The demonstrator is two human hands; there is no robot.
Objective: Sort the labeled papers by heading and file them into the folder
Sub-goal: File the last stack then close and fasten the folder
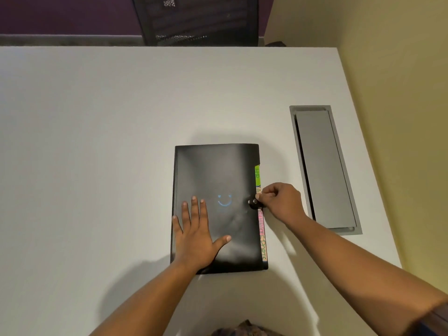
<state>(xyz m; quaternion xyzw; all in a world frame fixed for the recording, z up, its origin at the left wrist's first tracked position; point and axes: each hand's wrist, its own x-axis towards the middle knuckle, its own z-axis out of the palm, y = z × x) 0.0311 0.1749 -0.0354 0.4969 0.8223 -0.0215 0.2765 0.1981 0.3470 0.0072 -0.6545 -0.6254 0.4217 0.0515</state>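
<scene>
Fingers (266, 194) of the right hand (278, 202) are curling inward, pinching the small black clasp strap (253, 203) with its metal stud, at the middle of the right edge of the folder (218, 170). Fingers (194, 207) of the left hand (194, 238) are lying spread and straight, palm pressing flat on the lower left of the cover, thumb reaching out to the right. The folder is black and closed, lying flat on the white worktop (97, 141) near its front middle. A blue smiley mark (224, 201) is showing on the cover between the two hands. Coloured tabs are sticking out along the right edge — a green tab (257, 175) above the strap, a pink tab (260, 225) below it, a paler one nearer the bottom corner — lettering too small to read surely. A grey hatch (324, 166) is sitting recessed in the worktop to the right of the folder, apart from it. A dark mesh chair (194, 20) is standing beyond the far edge, and a yellow wall (388, 69) is running along the right.
</scene>
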